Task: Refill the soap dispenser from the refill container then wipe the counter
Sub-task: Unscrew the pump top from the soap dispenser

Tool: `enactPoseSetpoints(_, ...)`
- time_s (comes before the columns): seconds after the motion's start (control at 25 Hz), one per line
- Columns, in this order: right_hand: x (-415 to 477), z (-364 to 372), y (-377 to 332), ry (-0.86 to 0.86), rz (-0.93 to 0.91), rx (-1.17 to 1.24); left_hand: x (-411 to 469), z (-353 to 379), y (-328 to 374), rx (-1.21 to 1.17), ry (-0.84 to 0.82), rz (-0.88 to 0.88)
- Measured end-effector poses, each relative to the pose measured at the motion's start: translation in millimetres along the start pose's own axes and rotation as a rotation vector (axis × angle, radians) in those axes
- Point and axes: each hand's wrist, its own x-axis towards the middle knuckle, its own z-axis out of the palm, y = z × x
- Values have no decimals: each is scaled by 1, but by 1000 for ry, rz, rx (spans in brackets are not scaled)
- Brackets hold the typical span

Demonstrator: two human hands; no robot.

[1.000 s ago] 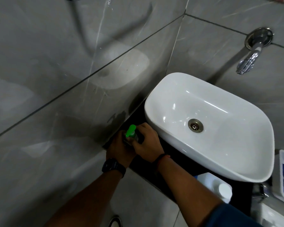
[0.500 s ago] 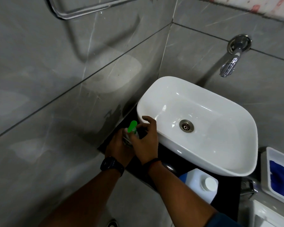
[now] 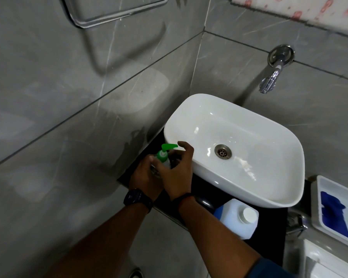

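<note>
Both hands meet at the soap dispenser [image 3: 162, 157], which stands on the dark table [image 3: 269, 233] in the corner, just left of the basin [image 3: 249, 189]. The left hand [image 3: 144, 177] wraps the bottle's body. The right hand [image 3: 176, 173] has its fingers loosely curled by the green pump [image 3: 168, 147]; whether they actually grip the collar is hidden.

The refill container [image 3: 236, 218], capped, stands behind the right wrist, near the table's front edge. The likely step is unscrewing the pump.

Risks, as I judge them:
- A soapy bottle could twist in the left hand and tip against the basin.
- Pulling the right arm back could knock the container off the edge.
- The dip tube could drip on the table.
</note>
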Motion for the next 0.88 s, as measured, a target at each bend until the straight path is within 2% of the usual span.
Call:
enactPoseSetpoints(0.08,1,-1,-1,23,5,27,-1,-1,3,-16,65,6)
enactPoseSetpoints(0.24,-2,0,-4,-17,-1,0,3,-2,2,141,-25,49)
enactPoseSetpoints(0.36,0,-2,-6,17,12,18,2,-4,9,38,52,-3)
enactPoseSetpoints(0.52,4,-4,-8,-15,3,-26,5,-3,10,87,27,64)
enactPoseSetpoints(0.68,10,-4,-9,2,23,1,6,-3,14,58,88,75)
enactPoseSetpoints(0.88,12,-2,-12,34,-38,-76,9,-4,15,22,57,72)
